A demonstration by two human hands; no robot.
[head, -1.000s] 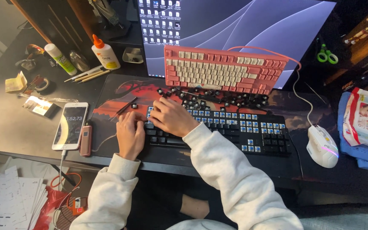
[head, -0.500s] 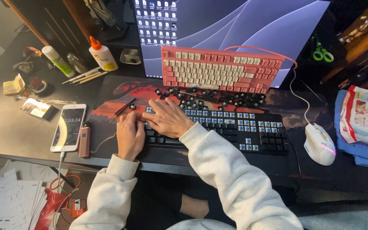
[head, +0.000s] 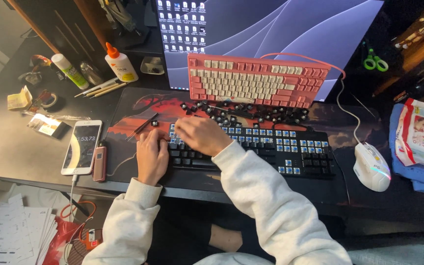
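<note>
Person in pale sweatshirt bends over black keyboard (head: 271, 152) at desk centre, many keycaps stripped, blue switches bare. Left hand (head: 152, 154) rests curled on keyboard's left end; grip contents cannot be told. Right hand (head: 203, 136), fingers bent, presses on upper-left key rows; whether holding anything unclear. Loose black keycaps (head: 241, 114) scattered at 12 o'clock of hands. Pink keyboard (head: 258, 81) propped against monitor (head: 280, 29) beyond. Phone (head: 81, 147) at 9 o'clock, white mouse (head: 372, 167) at 3 o'clock.
</note>
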